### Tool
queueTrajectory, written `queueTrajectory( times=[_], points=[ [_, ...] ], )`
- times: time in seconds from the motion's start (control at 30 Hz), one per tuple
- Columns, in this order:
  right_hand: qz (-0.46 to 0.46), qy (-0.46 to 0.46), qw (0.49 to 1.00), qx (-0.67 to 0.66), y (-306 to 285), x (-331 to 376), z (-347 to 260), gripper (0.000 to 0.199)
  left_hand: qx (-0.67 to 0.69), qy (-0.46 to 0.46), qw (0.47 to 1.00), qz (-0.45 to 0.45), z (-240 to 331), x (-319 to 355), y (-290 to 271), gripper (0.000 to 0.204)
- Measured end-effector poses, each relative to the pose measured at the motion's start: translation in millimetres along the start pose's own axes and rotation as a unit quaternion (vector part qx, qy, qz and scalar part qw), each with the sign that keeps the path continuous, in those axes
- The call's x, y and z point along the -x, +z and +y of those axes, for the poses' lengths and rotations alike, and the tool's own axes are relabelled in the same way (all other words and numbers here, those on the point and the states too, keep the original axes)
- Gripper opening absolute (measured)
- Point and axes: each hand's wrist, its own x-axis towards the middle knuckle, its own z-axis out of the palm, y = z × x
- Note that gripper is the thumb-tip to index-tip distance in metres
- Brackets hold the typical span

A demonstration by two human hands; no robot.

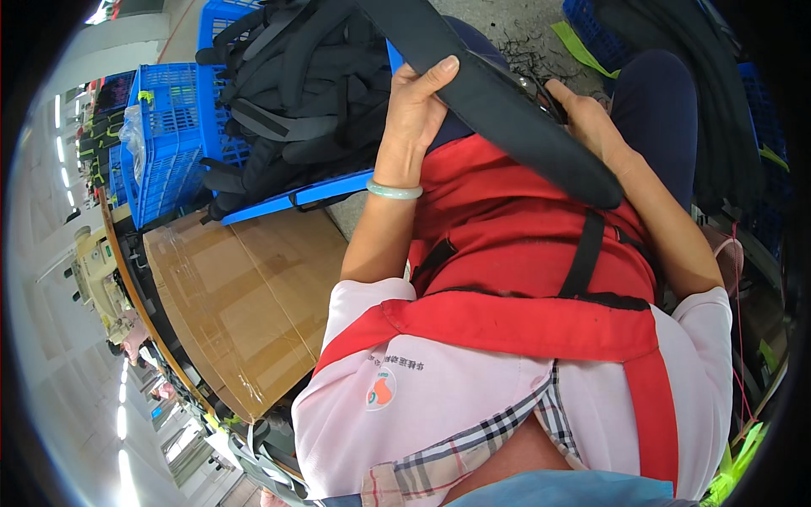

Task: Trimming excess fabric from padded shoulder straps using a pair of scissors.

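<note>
The black padded backpack strap (507,110) is lying across my lap at upper centre; my left hand (414,110) is gripping its upper edge, while my right hand (591,118) is pinching small scissors (545,93) against it. Trimming looks unfinished; backpacks (296,93) are waiting in the blue crate (169,144).

black padded strap (507,110) | long, curved | slanting across red-aproned lap | gripped both ends
</note>
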Motion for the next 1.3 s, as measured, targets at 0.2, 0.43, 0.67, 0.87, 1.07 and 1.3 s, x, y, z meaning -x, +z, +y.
queueTrajectory(
  times=[0.2, 0.43, 0.67, 0.87, 1.07, 1.3],
  points=[
    [-0.034, 0.014, 0.996, 0.077, -6.8, 4.3, -27.8, 0.032, 0.03, 0.007, 1.0, 0.006, -9.3, -1.1, -1.8, 0.015],
    [0.001, -0.006, 0.994, 0.113, -2.9, 1.9, -40.3, 0.032, 0.033, 0.015, 0.999, -0.022, -20.3, 0.8, 0.1, 0.017],
    [-0.033, -0.005, 0.999, 0.031, -6.4, 2.6, -38.0, 0.031, 0.036, -0.024, 0.999, -0.023, -1.9, -3.8, -9.5, 0.017],
    [-0.057, 0.001, 0.998, 0.028, -7.7, 4.8, -41.8, 0.032, 0.016, -0.021, 0.999, -0.024, -8.2, -4.3, -7.6, 0.018],
    [-0.076, 0.016, 0.997, 0.022, -6.6, 0.1, -36.2, 0.031, 0.024, 0.0, 1.0, -0.012, -12.7, -2.1, -6.2, 0.019],
    [-0.056, -0.005, 0.998, 0.038, -10.7, 2.3, -34.4, 0.033, 0.012, 0.004, 1.0, -0.024, -11.8, 2.2, -5.3, 0.017]
  ],
)
